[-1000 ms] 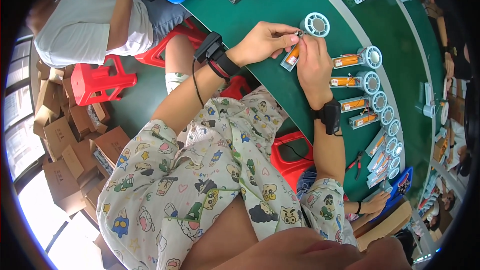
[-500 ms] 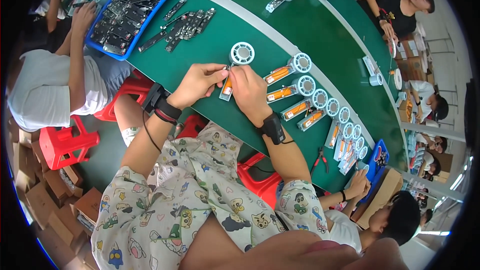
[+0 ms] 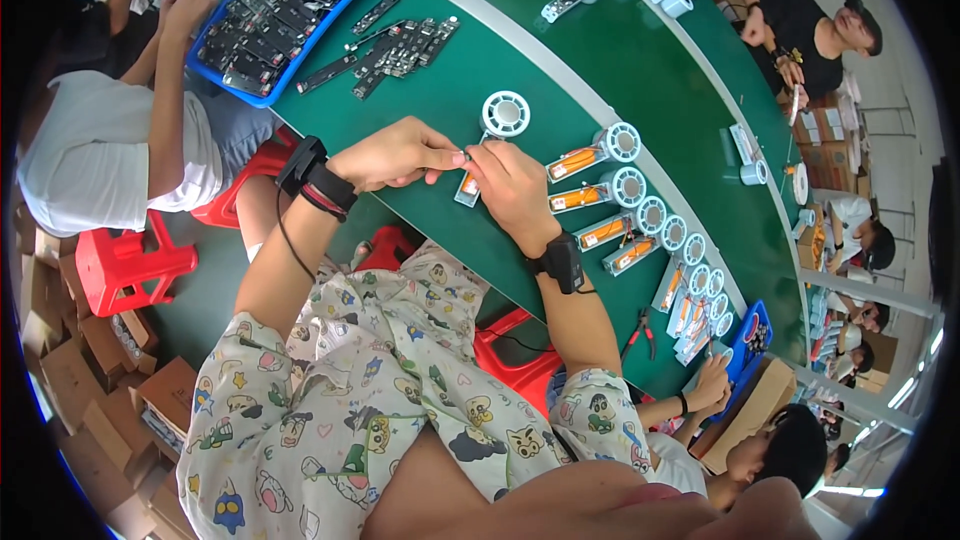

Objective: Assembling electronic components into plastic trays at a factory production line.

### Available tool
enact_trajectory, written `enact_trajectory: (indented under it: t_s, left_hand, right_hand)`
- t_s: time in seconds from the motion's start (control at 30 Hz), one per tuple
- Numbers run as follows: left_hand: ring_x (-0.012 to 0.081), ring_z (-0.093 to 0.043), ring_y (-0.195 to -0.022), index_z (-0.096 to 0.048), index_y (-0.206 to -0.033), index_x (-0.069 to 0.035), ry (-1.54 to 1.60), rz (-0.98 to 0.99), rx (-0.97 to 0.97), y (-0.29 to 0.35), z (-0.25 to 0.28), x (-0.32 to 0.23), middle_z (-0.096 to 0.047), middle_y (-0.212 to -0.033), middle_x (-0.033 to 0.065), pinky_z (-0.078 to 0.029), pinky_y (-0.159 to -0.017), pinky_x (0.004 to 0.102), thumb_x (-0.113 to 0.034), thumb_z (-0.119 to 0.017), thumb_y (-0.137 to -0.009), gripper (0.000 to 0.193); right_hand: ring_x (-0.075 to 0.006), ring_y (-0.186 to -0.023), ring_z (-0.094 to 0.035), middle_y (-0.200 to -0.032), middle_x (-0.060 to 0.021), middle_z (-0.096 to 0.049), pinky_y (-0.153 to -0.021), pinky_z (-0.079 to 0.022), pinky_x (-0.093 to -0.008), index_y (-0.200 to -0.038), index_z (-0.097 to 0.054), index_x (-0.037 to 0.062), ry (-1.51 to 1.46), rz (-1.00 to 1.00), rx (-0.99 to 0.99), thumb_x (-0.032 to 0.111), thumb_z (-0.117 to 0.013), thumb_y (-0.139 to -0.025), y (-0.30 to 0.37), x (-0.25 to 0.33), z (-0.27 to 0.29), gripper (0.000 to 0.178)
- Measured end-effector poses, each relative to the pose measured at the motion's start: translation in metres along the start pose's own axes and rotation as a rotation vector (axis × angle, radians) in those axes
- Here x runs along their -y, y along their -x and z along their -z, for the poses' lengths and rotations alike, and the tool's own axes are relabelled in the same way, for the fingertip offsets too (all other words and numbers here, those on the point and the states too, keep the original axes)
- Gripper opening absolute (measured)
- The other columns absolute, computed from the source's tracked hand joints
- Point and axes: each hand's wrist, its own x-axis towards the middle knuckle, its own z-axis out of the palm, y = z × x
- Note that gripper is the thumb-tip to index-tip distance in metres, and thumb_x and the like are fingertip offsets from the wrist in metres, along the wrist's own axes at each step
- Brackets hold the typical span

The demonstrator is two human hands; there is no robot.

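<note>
A light-blue handheld fan body [image 3: 506, 114] with a round vented head lies on the green table under my hands. Its open handle shows part of an orange battery [image 3: 470, 185], while my fingers cover the stretch between. My left hand [image 3: 400, 153] comes in from the left, thumb and forefinger pinched together. Against it my right hand [image 3: 512, 190] also pinches, its fingertips meeting the left ones just over the handle. A tiny dark piece shows between the fingertips, too small to name.
Several similar fan bodies [image 3: 622, 142] with orange batteries line the table to the right. Loose circuit boards [image 3: 410, 48] lie at the far left beside a blue tray [image 3: 270, 100] full of them. Red-handled pliers [image 3: 640, 333] rest near the right edge. Co-workers sit on both sides.
My left hand has turned flatter and its fingers point more to the right. The fingertips of both hands stay together over the fan handle. The whole view has shifted slightly.
</note>
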Motion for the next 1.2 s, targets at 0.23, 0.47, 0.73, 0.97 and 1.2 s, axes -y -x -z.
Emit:
enact_trajectory:
  t_s: [0.23,0.47,0.73,0.97,1.2]
  left_hand:
    - [0.0022,-0.039,-0.043,-0.073,-0.111,0.002,-0.014,0.020,-0.003,-0.002,-0.003,0.009,-0.058,-0.068,0.0001,-0.024,-0.037,0.0213,-0.025,-0.069,-0.098,0.030]
    - [0.0019,-0.037,-0.047,-0.073,-0.117,-0.001,-0.056,-0.141,-0.082,0.005,-0.013,0.018,-0.056,-0.068,-0.0015,-0.025,-0.040,0.0219,-0.030,-0.068,-0.098,0.035]
    - [0.0029,-0.040,-0.050,-0.074,-0.114,-0.003,-0.204,-0.096,0.045,0.010,0.001,0.012,-0.057,-0.071,-0.0012,-0.028,-0.042,0.0221,-0.034,-0.069,-0.097,0.036]
    - [0.0039,-0.048,-0.060,-0.068,-0.122,-0.001,-0.124,-0.235,-0.140,0.015,-0.015,0.028,-0.060,-0.079,0.0002,-0.037,-0.049,0.0223,-0.028,-0.067,-0.099,0.036]
    - [0.0146,-0.059,-0.072,-0.064,-0.122,0.001,-0.097,-0.613,-0.477,0.014,-0.060,0.073,-0.066,-0.087,0.0082,-0.049,-0.065,0.0305,-0.025,-0.072,-0.093,0.040]
  right_hand:
    - [-0.0266,-0.071,-0.067,-0.086,-0.0089,-0.065,-0.059,-0.054,-0.0356,-0.097,-0.069,0.0029,-0.028,-0.019,0.066,0.003,-0.075,-0.082,0.002,-0.001,-0.001,0.016]
    - [-0.0258,-0.070,-0.067,-0.085,-0.0077,-0.065,-0.058,-0.053,-0.0351,-0.096,-0.069,0.0040,-0.013,-0.027,0.074,0.004,-0.074,-0.084,0.002,0.002,0.000,0.014]
    - [-0.0263,-0.068,-0.066,-0.083,-0.0071,-0.063,-0.056,-0.052,-0.0365,-0.096,-0.069,0.0031,0.027,0.043,0.164,0.005,-0.074,-0.085,0.004,0.006,0.003,0.013]
    - [-0.0260,-0.070,-0.065,-0.083,-0.0100,-0.062,-0.061,-0.052,-0.0363,-0.098,-0.067,0.0021,-0.093,-0.092,0.132,0.006,-0.072,-0.089,-0.013,0.018,0.021,0.011]
    - [-0.0256,-0.072,-0.066,-0.089,-0.0131,-0.065,-0.065,-0.051,-0.0348,-0.100,-0.063,0.0009,-0.037,-0.534,0.385,0.006,-0.070,-0.090,-0.027,0.034,0.064,0.013]
